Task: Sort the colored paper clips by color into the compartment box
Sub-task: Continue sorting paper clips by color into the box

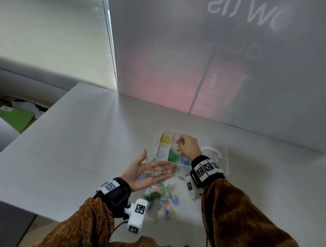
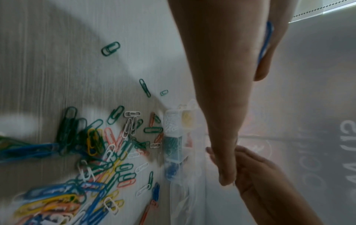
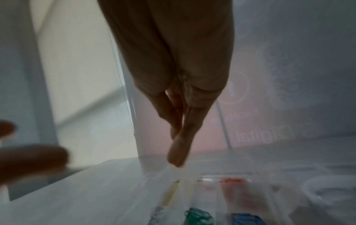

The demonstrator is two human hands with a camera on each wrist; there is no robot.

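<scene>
- While the left hand (image 1: 147, 171) lies flat, palm up and fingers straight, a few white clips (image 1: 157, 171) rest loose on it, just short of the box (image 1: 206, 141).
- The right hand (image 1: 187, 146) hangs over the far side of the box, fingers drawn together and pointing down; whether they pinch a clip I cannot tell, since the wrist view is blurred.
- Most clips sit in a mixed pile (image 1: 165, 197) on the table (image 1: 84, 139), near the box; yellow, white, green and blue already fill separate compartments.
- These look light, thin, smooth and springy; they probably tangle, so pinching one by its rounded end and lifting it clear seems best.
- From the left wrist a blue clip (image 2: 266, 41) shows tucked between fingers, hidden from the head view.
- Only the right wrist view shows red clips (image 3: 232, 181) in a far compartment.
</scene>
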